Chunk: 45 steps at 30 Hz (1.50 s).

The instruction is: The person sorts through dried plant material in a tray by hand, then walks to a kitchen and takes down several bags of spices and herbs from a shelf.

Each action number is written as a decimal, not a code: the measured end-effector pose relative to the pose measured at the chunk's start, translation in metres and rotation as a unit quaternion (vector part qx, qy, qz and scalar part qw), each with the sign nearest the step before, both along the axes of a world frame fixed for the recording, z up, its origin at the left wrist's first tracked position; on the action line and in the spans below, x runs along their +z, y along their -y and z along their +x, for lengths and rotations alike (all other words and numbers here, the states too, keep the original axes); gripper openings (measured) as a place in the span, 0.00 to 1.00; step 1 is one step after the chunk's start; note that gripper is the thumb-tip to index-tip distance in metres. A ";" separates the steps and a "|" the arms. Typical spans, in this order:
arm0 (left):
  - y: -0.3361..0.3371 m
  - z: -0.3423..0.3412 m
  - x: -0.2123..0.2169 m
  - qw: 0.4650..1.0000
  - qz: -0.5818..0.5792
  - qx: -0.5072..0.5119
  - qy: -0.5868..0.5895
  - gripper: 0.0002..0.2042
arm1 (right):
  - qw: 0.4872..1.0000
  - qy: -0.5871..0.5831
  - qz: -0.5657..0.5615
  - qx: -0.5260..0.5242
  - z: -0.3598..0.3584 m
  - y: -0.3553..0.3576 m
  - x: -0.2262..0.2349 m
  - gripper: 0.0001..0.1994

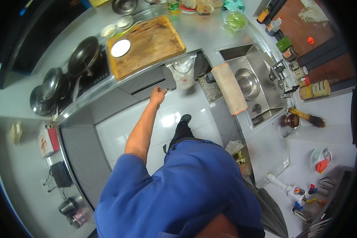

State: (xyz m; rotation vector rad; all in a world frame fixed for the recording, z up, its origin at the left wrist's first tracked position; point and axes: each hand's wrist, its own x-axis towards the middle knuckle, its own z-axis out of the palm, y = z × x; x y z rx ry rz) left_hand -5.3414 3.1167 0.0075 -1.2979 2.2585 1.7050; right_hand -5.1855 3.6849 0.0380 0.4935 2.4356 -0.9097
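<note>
My left hand [158, 96] reaches forward at the end of a bare forearm, in front of the grey cabinet fronts [125, 94] under the counter. Its fingers are curled in; what lies inside them, if anything, is hidden. Just right of the hand, a pale plastic bag [184, 80] hangs from the counter edge. On the counter above rests a wooden cutting board [152, 41], with a white plate [120, 48] at its left side. My right hand is out of view.
To the left, a wok [84, 56] and lidded pots [54, 82] stand on the stove. At right, a metal basin [247, 84] sits in the sink [262, 102], and a beige cloth [229, 88] drapes over its near edge. Bagged greens [235, 20] lie farther back. Tiled floor [119, 137] spreads below.
</note>
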 end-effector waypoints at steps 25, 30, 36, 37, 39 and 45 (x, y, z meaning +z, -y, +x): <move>0.073 -0.169 -0.125 0.996 -0.077 0.047 0.027 0.37 | 0.953 0.136 -0.064 -0.265 -0.022 0.082 0.060 0.09; 0.056 -0.134 -0.149 0.972 -0.230 -0.035 -0.017 0.30 | 0.970 0.143 -0.021 -0.197 -0.048 0.095 0.072 0.09; -0.030 -0.088 -0.127 0.987 -0.084 -0.140 -0.003 0.22 | 0.965 0.113 -0.056 -0.228 -0.036 0.069 0.047 0.09; -0.045 -0.080 -0.129 0.985 -0.062 -0.161 0.004 0.23 | 0.966 0.112 -0.064 -0.225 -0.042 0.074 0.051 0.08; -0.076 -0.080 -0.128 0.972 0.010 -0.232 0.034 0.25 | 0.969 0.105 -0.055 -0.218 -0.041 0.073 0.050 0.08; -0.174 -0.119 -0.126 0.938 0.143 -0.313 0.036 0.35 | 0.963 0.093 -0.046 -0.249 -0.016 0.053 0.041 0.09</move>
